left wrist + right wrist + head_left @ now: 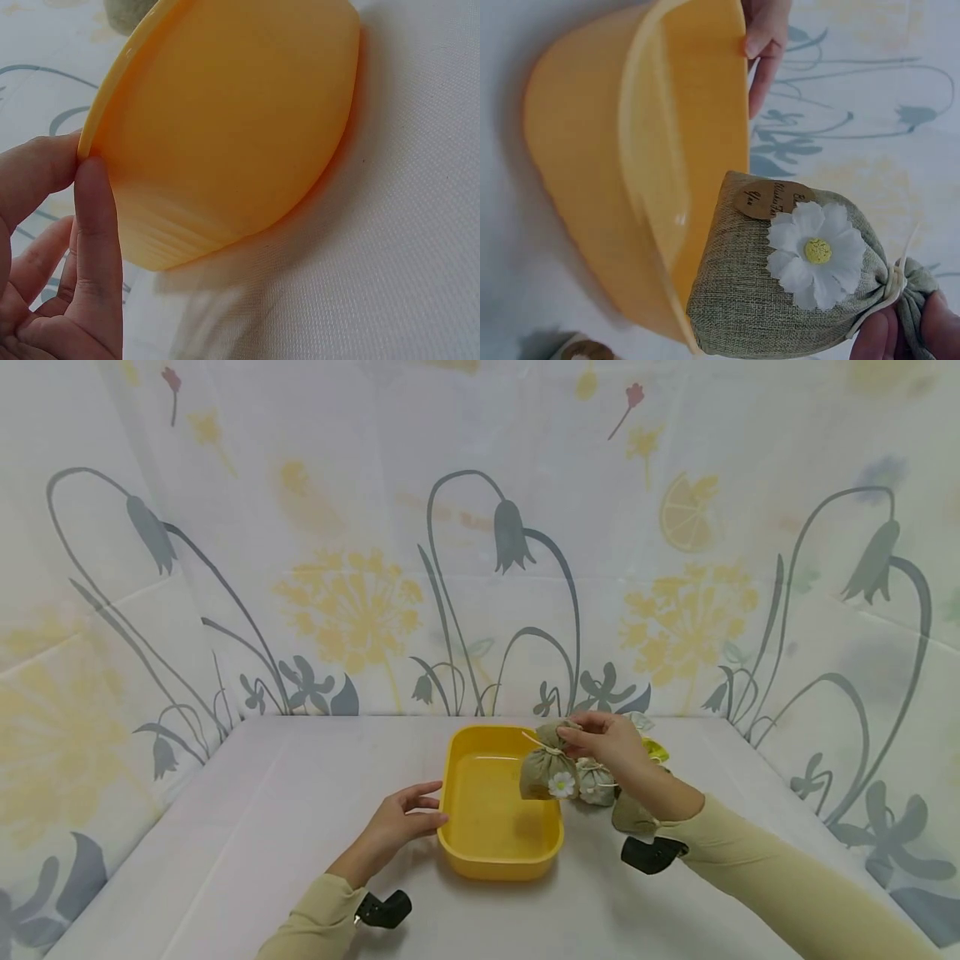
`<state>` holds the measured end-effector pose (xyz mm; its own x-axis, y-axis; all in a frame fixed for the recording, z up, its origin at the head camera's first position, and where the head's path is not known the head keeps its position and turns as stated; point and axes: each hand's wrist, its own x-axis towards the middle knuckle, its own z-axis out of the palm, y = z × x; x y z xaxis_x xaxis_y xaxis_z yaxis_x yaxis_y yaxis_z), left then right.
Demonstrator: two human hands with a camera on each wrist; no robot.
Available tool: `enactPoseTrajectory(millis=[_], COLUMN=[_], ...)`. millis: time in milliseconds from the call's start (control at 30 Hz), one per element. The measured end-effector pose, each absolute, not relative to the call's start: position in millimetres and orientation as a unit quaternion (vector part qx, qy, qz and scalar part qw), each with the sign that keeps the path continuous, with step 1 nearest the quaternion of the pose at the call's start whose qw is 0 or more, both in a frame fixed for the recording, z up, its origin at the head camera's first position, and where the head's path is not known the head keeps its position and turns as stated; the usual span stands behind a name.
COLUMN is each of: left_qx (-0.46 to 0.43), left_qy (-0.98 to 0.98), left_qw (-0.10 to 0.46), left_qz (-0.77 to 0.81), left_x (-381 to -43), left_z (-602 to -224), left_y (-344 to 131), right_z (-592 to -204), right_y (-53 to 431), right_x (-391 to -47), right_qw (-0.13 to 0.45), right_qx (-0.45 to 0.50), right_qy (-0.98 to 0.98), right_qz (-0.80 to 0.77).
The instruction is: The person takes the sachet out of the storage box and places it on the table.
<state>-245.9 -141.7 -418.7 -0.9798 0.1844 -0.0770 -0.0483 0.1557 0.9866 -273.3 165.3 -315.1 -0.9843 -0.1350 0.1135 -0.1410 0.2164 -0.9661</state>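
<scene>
My right hand pinches the gathered neck of a green-grey fabric sachet, tied with a pale cord. A white flower and a round brown tag decorate its front. It hangs over the right rim of a yellow plastic basin. At the basin's left side, my left hand pinches the rim between thumb and finger, as the left wrist view shows. The inside of the basin shows only its bare yellow floor and a soft shadow.
Right of the basin stand more sachets, a pale one and an olive one, partly hidden by the right forearm. Behind that arm a shiny yellow item shows. A floral curtain rises behind the white table.
</scene>
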Motion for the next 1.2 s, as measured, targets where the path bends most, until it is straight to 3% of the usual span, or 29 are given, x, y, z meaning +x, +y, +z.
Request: enactPoseTrajectory(millis=[300, 600, 967, 1200], left_qx=[0.043, 0.046, 0.045, 0.034], left_qy=[0.76, 0.759, 0.758, 0.773], left_qw=[0.087, 0.09, 0.09, 0.066], left_qz=[0.643, 0.643, 0.645, 0.63], left_x=[-244.2, -248.2, -251.0, -242.6], left_z=[-415.9, -418.3, -419.5, -420.0], left_y=[-143.5, -142.3, -145.5, -151.3], right_z=[-317.0, -343.3, -382.6, -388.2], right_y=[193.5, 221.1, 222.4, 221.3], right_x=[-256.1, -249.6, -244.4, -238.2], right_qw=[0.03, 0.038, 0.041, 0.052], right_qx=[0.086, 0.06, 0.049, 0.044], right_qy=[-0.796, -0.807, -0.807, -0.82], right_qz=[0.598, 0.587, 0.587, 0.568])
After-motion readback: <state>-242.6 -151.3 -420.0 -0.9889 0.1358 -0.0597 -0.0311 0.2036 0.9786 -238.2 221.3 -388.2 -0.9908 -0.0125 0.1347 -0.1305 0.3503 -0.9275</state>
